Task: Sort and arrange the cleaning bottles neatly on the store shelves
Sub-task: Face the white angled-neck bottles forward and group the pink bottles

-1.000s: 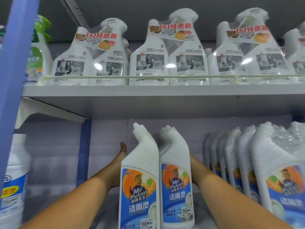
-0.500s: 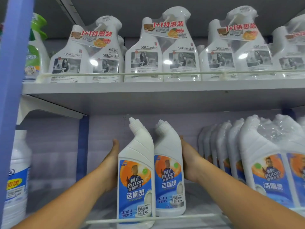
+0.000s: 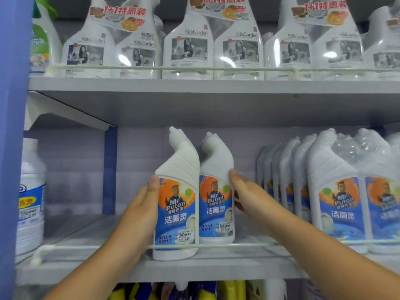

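While hands (image 3: 138, 210) (image 3: 246, 194) grip them, bent-necked plastic bottles (image 3: 176, 204) touch.

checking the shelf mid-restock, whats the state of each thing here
left Mr Puton bottle: upright, capped, gripped by left hand
right Mr Puton bottle: upright, capped, held by right hand
shrink-wrapped Mr Puton packs: upright, rowed at right
SukGarden spray twin packs: upright on upper shelf
lower shelf rail: in place

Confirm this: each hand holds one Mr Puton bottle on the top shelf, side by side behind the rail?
Not the top shelf. The head view shows the left hand and right hand holding the two Mr Puton bottles on the middle shelf, side by side behind the rail.
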Tool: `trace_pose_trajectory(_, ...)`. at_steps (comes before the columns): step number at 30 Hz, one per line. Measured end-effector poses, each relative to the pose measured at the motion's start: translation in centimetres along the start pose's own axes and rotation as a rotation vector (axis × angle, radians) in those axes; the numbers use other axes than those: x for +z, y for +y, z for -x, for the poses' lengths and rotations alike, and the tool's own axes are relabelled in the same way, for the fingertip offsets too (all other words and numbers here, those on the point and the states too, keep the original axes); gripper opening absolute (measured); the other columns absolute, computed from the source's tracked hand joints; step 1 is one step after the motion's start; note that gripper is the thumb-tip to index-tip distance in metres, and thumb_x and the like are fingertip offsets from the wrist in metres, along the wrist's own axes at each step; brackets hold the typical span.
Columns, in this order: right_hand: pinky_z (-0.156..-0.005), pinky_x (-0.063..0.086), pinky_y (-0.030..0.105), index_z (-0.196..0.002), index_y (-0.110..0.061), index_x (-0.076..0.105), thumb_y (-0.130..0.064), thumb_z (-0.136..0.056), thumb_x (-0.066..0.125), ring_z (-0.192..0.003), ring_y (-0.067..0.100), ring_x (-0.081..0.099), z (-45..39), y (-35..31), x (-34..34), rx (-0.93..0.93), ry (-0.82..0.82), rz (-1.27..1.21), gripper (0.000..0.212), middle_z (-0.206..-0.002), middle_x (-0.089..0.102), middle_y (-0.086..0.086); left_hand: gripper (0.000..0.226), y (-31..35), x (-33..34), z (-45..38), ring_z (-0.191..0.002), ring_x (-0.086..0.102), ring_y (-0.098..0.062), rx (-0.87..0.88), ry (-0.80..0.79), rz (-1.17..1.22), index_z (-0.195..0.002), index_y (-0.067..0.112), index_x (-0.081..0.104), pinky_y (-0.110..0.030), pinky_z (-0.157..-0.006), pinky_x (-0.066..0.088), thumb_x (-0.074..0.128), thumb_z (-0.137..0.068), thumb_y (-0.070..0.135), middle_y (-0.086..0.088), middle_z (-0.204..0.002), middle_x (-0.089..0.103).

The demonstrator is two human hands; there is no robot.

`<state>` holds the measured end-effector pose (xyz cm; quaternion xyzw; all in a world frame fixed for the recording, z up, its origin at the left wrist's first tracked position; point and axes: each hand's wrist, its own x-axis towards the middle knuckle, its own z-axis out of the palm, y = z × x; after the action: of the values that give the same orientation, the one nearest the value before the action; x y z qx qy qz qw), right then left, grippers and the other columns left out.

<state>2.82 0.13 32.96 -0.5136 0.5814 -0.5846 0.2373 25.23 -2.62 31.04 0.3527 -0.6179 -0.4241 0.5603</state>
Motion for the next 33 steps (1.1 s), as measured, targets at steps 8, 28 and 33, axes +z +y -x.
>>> trace_pose_trajectory(8, -0.090, 0.061, 0.039, -0.127, -0.013, 0.061, -0.015, -0.094, 0.068, -0.105, 0.021, 0.073, 9.6, 2.1, -5.5, -0.183, 0.035, -0.216, 0.035, -0.118, 0.073, 0.008, 0.041, -3.5, 0.3, 6.0, -0.109, 0.062, 0.014, 0.341, 0.164, 0.057, -0.121, 0.037, 0.058, -0.018, -0.092, 0.052, 0.074, -0.089, 0.016, 0.025, -0.120, 0.066)
trace_pose_trajectory(28, -0.099, 0.057, 0.039, -0.119, -0.030, 0.067, -0.027, -0.089, 0.077, -0.108, 0.009, 0.069, 20.7, 25.8, -16.3, 0.333, 0.217, -0.150, 0.032, -0.119, 0.071, -0.006, 0.030, -23.0, 24.1, 13.8, -0.082, 0.060, 0.000, -0.260, -0.119, -0.116, -0.109, 0.021, 0.057, 0.000, -0.056, 0.040, 0.078, -0.088, 0.018, 0.003, -0.103, 0.066)
trace_pose_trajectory(33, -0.106, 0.052, 0.041, -0.129, -0.031, 0.062, -0.044, -0.080, 0.076, -0.121, 0.008, 0.061, 17.9, 26.9, -14.8, 0.326, 0.171, -0.086, 0.053, -0.130, 0.065, -0.010, 0.046, -27.1, 27.4, 8.6, -0.102, 0.067, -0.021, -0.264, -0.119, -0.239, -0.119, 0.009, 0.061, -0.026, -0.080, 0.047, 0.085, -0.081, 0.020, 0.000, -0.108, 0.065)
